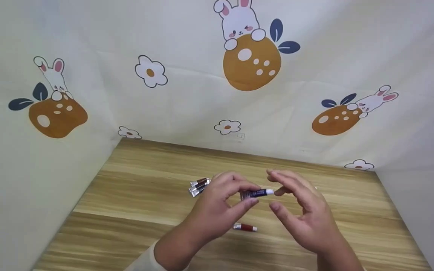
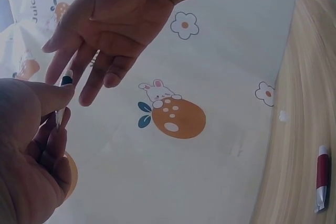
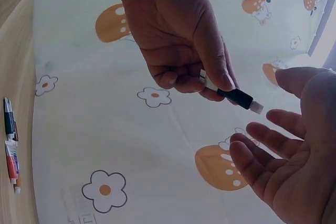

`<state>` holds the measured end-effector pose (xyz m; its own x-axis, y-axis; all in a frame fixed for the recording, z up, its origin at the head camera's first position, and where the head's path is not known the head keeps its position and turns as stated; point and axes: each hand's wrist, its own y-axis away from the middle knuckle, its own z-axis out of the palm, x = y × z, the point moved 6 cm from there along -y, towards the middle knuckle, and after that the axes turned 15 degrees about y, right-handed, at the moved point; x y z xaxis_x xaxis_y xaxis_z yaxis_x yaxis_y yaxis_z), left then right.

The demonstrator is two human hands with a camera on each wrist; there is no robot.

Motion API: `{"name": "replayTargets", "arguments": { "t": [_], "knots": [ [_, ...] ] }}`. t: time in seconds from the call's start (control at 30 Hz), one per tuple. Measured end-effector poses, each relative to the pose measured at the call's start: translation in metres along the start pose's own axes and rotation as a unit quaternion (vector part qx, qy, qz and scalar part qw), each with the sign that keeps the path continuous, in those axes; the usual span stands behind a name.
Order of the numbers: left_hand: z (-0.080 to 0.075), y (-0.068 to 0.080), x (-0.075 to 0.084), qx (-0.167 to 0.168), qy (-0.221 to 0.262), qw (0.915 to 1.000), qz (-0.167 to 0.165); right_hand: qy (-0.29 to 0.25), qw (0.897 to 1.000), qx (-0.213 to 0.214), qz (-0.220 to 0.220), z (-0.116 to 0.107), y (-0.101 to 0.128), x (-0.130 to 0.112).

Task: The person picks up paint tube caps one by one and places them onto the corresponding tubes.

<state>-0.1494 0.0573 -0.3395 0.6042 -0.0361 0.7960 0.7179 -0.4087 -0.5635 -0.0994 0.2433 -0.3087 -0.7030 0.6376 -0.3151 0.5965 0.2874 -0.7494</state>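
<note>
Over the table (image 1: 134,188), dark tube (image 1: 258,193) in left hand (image 1: 217,207); right hand (image 1: 311,212) near

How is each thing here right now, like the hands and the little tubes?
Left hand: pinching the dark tube.
Dark tube: held, white cap on.
Right hand: relaxed, holding nothing.
Red tube: lying on the table, capped.
Tube cluster: lying together, partly hidden.
Printed sheet: hanging, lightly creased.

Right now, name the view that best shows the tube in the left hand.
Right wrist: the tube appears largest, its dark body and pale cap projecting past the left hand. The head view shows it smaller, cap included; in the left wrist view, the thumb hides its middle.
</note>
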Motion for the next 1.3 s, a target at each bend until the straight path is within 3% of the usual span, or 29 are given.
{"name": "replayTargets", "arguments": {
  "t": [0.17,0.37,0.8,1.0,1.3],
  "knots": [
    [-0.002,0.0,0.0,0.006,0.002,1.0,-0.006,0.038,0.999,0.002,-0.039,-0.003,0.002,-0.003],
    [-0.005,-0.001,0.0,0.017,0.011,0.9998,-0.009,0.046,0.998,-0.022,-0.047,0.001,0.002,-0.004],
    [-0.001,0.0,-0.003,-0.001,0.009,0.9998,-0.018,0.082,0.996,-0.038,0.007,0.005,0.001,0.005],
    [0.0,0.0,-0.003,-0.008,0.022,0.9996,-0.019,0.088,0.995,-0.022,0.03,0.003,0.0,0.01],
    [0.0,-0.001,-0.004,-0.01,0.011,0.9996,-0.024,0.108,0.994,-0.009,0.017,0.002,0.0,0.009]
  ]
}}
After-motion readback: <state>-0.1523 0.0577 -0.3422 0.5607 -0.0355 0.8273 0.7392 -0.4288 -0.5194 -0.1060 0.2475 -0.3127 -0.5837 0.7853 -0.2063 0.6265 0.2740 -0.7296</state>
